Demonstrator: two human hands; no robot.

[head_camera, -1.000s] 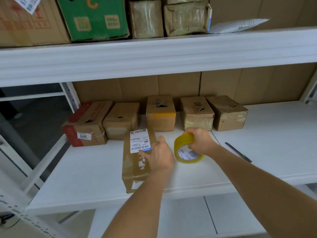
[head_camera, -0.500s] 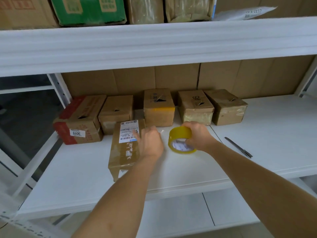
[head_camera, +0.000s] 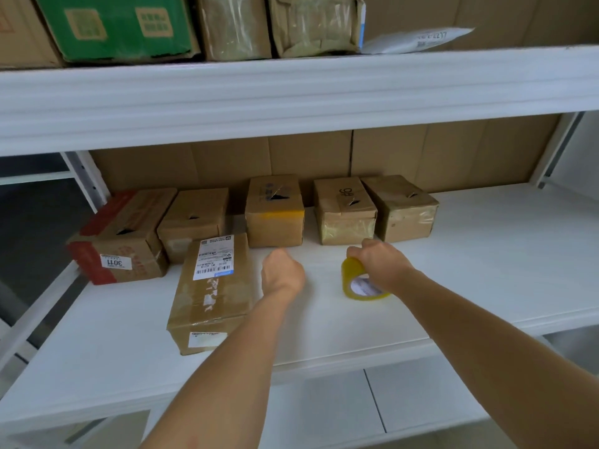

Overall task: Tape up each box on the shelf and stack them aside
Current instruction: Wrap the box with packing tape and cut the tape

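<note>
A long taped cardboard box (head_camera: 212,293) with a white shipping label lies near the front of the white shelf (head_camera: 486,270). Behind it stands a row of several brown boxes with torn tops, from a red-taped box (head_camera: 120,236) at the left to a wrinkled box (head_camera: 403,207) at the right. My left hand (head_camera: 282,270) hovers just right of the long box, fingers curled, touching nothing. My right hand (head_camera: 379,262) grips a yellow tape roll (head_camera: 359,285) from above, standing on the shelf.
An upper shelf (head_camera: 291,92) overhangs, carrying a green box (head_camera: 113,25), wrapped parcels and a white mailer (head_camera: 418,38). Brown cardboard lines the back. The shelf frame's white post (head_camera: 86,179) stands at the left. A lower shelf shows below.
My left hand has come off the long labelled box and moved right and back. My right hand has set the tape roll lower on the shelf. The pen at the right is out of sight.
</note>
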